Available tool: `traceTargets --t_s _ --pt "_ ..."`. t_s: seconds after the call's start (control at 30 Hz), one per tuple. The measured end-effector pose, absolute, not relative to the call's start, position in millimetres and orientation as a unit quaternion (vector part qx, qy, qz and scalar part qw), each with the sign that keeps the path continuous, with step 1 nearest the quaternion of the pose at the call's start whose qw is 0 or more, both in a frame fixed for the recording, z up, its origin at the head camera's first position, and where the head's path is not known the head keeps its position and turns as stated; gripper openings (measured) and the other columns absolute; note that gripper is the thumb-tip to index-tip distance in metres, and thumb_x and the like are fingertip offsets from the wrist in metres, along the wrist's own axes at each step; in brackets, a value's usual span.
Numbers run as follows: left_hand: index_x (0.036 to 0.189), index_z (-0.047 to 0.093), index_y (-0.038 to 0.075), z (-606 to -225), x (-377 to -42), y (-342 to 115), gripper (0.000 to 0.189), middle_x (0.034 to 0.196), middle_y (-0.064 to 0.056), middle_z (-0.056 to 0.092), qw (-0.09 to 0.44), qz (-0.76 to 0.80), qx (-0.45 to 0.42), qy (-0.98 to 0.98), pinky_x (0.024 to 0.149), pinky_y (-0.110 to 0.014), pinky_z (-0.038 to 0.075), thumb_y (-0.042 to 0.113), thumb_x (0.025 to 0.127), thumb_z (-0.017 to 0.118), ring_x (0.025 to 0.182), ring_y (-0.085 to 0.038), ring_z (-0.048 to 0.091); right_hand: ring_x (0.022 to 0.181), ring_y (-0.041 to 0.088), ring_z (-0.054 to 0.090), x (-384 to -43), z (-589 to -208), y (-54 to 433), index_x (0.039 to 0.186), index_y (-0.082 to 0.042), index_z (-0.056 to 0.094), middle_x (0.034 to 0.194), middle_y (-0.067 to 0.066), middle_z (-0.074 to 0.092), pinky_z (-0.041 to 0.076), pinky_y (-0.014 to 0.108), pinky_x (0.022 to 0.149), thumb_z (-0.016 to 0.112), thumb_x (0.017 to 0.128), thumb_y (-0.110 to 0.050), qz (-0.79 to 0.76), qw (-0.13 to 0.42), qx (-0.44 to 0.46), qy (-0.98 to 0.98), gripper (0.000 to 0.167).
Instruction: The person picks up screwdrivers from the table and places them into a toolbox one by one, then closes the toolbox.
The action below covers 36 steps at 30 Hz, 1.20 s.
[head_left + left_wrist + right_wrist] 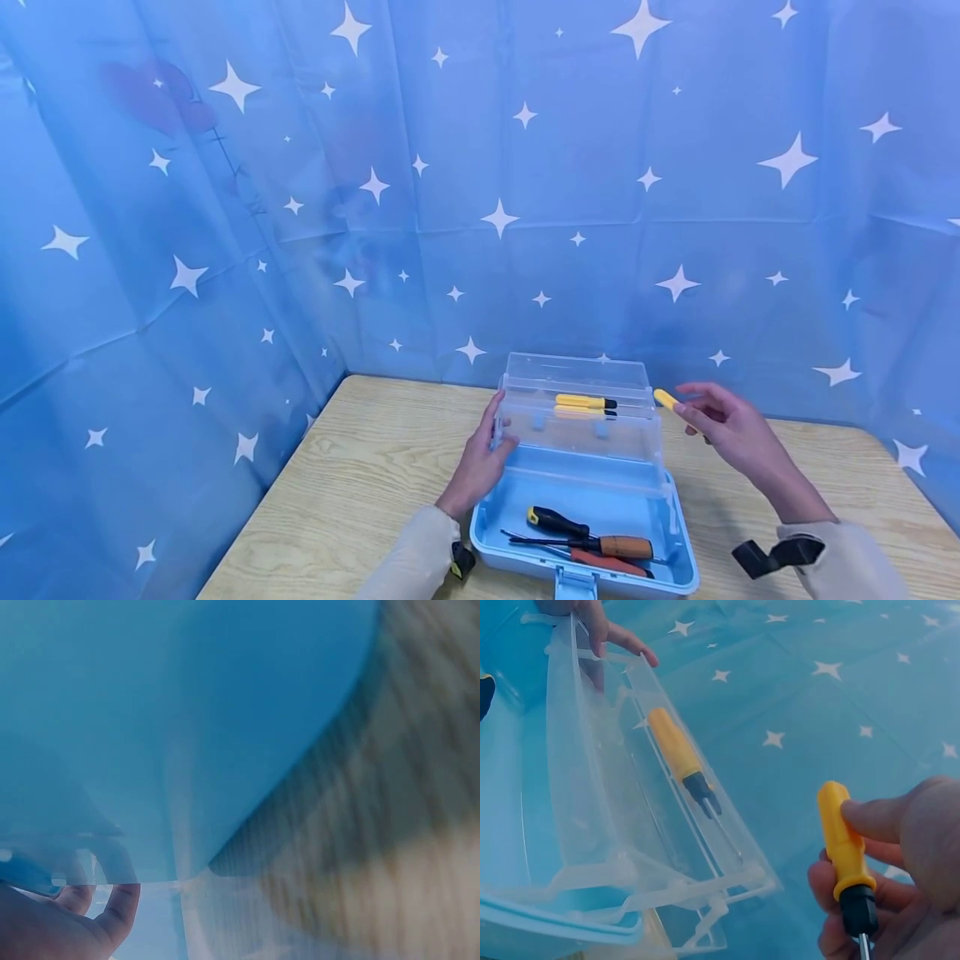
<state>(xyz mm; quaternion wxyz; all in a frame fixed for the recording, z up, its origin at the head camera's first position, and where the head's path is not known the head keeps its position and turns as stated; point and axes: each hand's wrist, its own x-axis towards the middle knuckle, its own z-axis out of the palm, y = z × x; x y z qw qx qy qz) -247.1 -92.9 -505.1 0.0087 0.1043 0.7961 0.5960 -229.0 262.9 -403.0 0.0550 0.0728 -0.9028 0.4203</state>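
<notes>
My right hand (735,429) pinches a screwdriver by its yellow handle (840,836), just beyond the right end of a clear plastic tray (581,442). A black collar and the start of a metal shaft show below the handle in the right wrist view. Another yellow-handled screwdriver (676,748) lies in the clear tray's far compartment. My left hand (480,462) grips the left end of that tray, thumb on the near side. The tray is raised on hinged arms over a light blue toolbox (483,546).
Inside the toolbox lie a black-and-yellow screwdriver (557,522), an orange-brown-handled screwdriver (626,547) and a red-handled tool (611,564). A latch (576,583) hangs at its front. The wooden table (337,483) meets a blue star-patterned curtain (450,250) behind.
</notes>
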Motion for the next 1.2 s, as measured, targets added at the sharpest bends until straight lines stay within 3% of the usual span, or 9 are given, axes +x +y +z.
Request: traceTargets --t_s 0.5,0.8,1.2 --pt "0.15 0.015 0.058 -505 -245 -93 0.062 0.151 0.0 0.043 0.01 0.594 0.098 0.798 0.108 -0.062 0.038 0.034 0.104 0.049 0.139 -0.027 0.043 0.081 0.016 0.064 -244 -389 247 0.136 -0.005 0.052 0.105 0.016 0.068 0.051 0.029 0.065 0.058 0.1 -0.037 0.42 0.05 0.106 -0.9 0.048" --pt "0.153 0.014 0.054 -504 -246 -92 0.062 0.151 -0.001 0.043 0.007 0.592 0.102 0.799 0.108 -0.061 0.038 0.034 0.104 0.048 0.139 -0.027 0.043 0.082 0.024 0.065 -253 -387 235 0.134 -0.002 0.054 0.103 0.015 0.069 0.051 0.03 0.064 0.06 0.099 -0.035 0.415 0.053 0.123 -0.9 0.049" --pt "0.153 0.016 0.053 -501 -246 -90 0.064 0.152 -0.003 0.042 0.002 0.586 0.094 0.805 0.111 -0.059 0.036 0.035 0.102 0.05 0.139 -0.027 0.042 0.08 0.024 0.065 -267 -385 221 0.131 -0.002 0.055 0.097 0.014 0.07 0.053 0.036 0.071 0.064 0.097 -0.033 0.415 0.046 0.143 -0.898 0.047"
